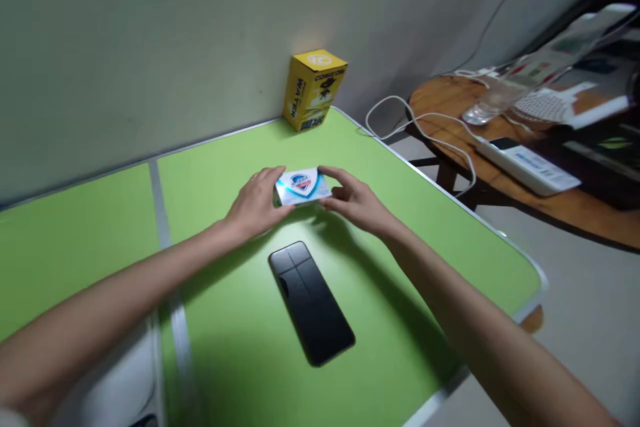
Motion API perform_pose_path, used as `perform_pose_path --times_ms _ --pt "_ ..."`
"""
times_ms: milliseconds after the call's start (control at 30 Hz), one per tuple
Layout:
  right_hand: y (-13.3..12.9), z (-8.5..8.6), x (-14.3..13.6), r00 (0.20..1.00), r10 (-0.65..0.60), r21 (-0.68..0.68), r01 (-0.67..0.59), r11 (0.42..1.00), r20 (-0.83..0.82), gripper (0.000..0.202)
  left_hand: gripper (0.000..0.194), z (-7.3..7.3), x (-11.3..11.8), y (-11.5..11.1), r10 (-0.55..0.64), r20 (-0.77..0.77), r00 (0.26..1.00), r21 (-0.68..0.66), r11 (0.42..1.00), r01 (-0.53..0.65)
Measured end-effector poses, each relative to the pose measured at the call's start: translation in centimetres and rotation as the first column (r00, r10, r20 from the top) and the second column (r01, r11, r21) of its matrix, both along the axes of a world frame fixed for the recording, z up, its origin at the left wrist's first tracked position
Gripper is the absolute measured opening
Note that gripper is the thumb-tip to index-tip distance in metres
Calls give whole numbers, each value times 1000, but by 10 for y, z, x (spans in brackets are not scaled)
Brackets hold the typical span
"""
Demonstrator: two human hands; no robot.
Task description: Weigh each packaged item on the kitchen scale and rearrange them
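A small white and blue soap box (303, 187) with a shield logo is held level between both hands, over the green table. My left hand (257, 200) grips its left end, thumb at the near edge and fingers at the far edge. At the other end, my right hand (357, 199) pinches the box the same way, its fingers curled. Nearer to me, a black smartphone (313, 303) lies flat with its dark screen up. Whether the box touches the tabletop I cannot tell.
Against the wall stands a yellow carton (315, 90) at the back edge of the green folding table (225, 360). To the right, a round wooden table (435, 100) bears a white power bank (527, 163), a white cable (440, 117) and other items.
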State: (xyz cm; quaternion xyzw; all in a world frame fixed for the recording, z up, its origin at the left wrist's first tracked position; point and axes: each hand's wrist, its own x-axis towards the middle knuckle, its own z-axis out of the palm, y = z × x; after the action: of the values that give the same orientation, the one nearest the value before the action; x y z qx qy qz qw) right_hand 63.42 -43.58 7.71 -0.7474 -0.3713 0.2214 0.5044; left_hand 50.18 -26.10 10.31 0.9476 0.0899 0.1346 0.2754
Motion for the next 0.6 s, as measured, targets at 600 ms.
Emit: perform_pose_path --times_ms 600 --pt "92 -70 200 903 -420 222 429 876 -86 11 57 -84 225 5 441 128 888 -318 867 -385"
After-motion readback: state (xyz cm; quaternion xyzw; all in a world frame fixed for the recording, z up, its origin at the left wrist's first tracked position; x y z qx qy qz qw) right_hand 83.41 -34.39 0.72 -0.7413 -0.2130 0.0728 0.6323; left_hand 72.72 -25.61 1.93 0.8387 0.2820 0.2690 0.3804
